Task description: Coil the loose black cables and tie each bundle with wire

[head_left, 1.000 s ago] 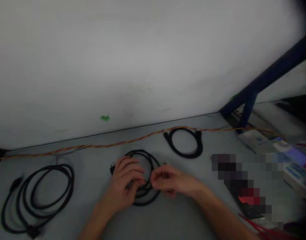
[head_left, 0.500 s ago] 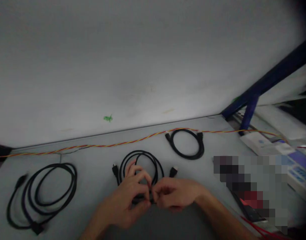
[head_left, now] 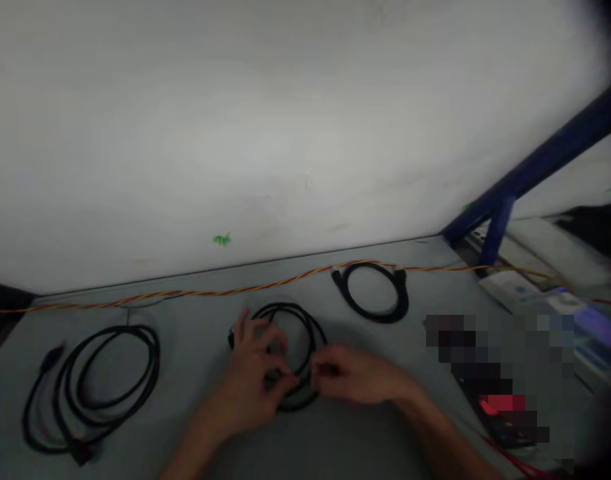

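Note:
A coiled black cable (head_left: 285, 306) lies on the table in the middle, looped in several rounds. My left hand (head_left: 255, 370) is over its left side, thumb and index finger pinched on the cable at the lower part of the loop, the other fingers raised. Close by on the right, my right hand (head_left: 352, 375) has its fingers closed at the coil's right edge; the fingertips are partly hidden and blurred. One dark plug (head_left: 231, 339) of this cable peeks out beside my left hand. The cable's other end is hidden.
Another coiled black cable (head_left: 155, 373) lies at left and a smaller coil (head_left: 405, 300) at back right. A twisted red-yellow wire (head_left: 255, 288) runs along the wall (head_left: 255, 153). A blue metal frame (head_left: 535, 170) and boxes stand at right, near a pixelated patch.
My hands have shifted slightly upward and apart, the right one a little to the right. The plug right of the coil is no longer visible. The view has shifted slightly.

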A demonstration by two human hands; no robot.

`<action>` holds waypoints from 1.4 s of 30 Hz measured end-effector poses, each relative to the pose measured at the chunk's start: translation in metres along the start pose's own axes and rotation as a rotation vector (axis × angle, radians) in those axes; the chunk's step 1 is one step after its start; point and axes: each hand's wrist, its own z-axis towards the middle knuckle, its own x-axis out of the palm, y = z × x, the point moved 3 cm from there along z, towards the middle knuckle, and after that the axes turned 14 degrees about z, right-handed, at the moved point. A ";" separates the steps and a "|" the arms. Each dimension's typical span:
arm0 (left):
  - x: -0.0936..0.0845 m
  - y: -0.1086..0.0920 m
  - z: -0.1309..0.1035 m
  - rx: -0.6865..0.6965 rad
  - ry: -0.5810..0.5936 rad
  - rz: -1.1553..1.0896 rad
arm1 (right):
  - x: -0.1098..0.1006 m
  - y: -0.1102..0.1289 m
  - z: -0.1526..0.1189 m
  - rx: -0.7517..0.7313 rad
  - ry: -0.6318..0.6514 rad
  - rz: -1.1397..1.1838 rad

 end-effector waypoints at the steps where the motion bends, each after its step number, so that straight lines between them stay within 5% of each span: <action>1: -0.001 0.002 -0.001 0.002 0.003 -0.022 | -0.002 0.000 -0.001 0.002 0.003 0.038; 6: -0.008 0.006 -0.002 0.026 0.035 -0.154 | -0.005 -0.003 -0.005 0.004 0.088 0.200; 10: -0.020 0.016 -0.003 0.004 -0.041 -0.191 | -0.009 -0.001 -0.002 -0.076 0.013 0.254; 13: -0.043 0.043 -0.010 -0.098 -0.176 -0.117 | -0.020 0.004 0.000 -0.168 -0.157 0.315; 17: -0.092 0.104 -0.030 -0.351 -0.319 0.124 | -0.036 0.008 -0.001 -0.219 -0.372 0.354; 20: -0.125 0.153 -0.041 -0.465 -0.246 0.281 | -0.043 0.008 -0.003 -0.231 -0.469 0.380; 24: -0.141 0.207 -0.049 -0.497 0.111 0.357 | -0.043 0.009 -0.004 -0.258 -0.469 0.374; 31: -0.143 0.247 -0.056 -0.581 0.259 0.342 | -0.044 0.009 -0.003 -0.273 -0.475 0.317; 34: -0.147 0.235 -0.051 -0.554 0.145 0.478 | -0.048 0.007 -0.002 -0.300 -0.510 0.249; 37: -0.136 0.187 -0.049 -0.595 0.031 0.566 | -0.050 0.005 -0.003 -0.353 -0.594 0.081; 42: -0.057 0.071 -0.063 -0.815 0.182 0.388 | -0.031 0.006 -0.013 -0.298 -0.684 -0.134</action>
